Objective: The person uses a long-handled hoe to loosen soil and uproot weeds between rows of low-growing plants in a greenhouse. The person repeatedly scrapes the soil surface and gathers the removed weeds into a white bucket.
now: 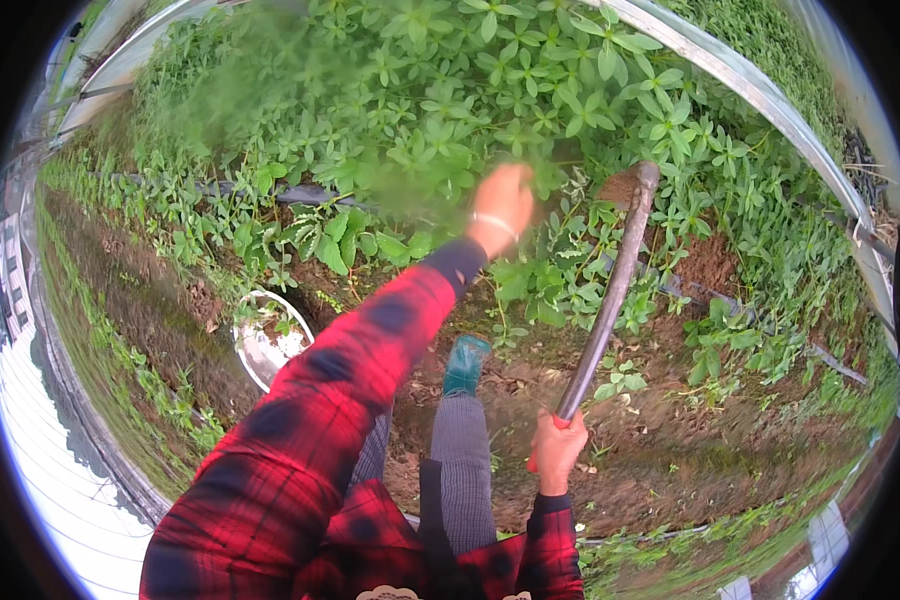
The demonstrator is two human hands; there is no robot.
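My left hand [501, 199], blurred and wearing a pale wristband, reaches over the edge of dense green leafy plants [420, 97]. Its fingers are bent, and whether they grip a stem cannot be made out. My right hand [559, 442] is closed around the red grip of a long-handled hoe [607, 307]. The brown handle slants up and away to the right. At its far end the head [619, 187] lies among the leaves, partly hidden by them. Serrated-leaved plants [337, 240] grow below and left of my left hand.
A white bucket [238, 341] with plant bits inside stands left of my left arm. My foot in a green boot [466, 364] is on the soil path. Black plastic sheet [300, 193] shows along the bed. A pale curved frame [757, 82] arches over the right side.
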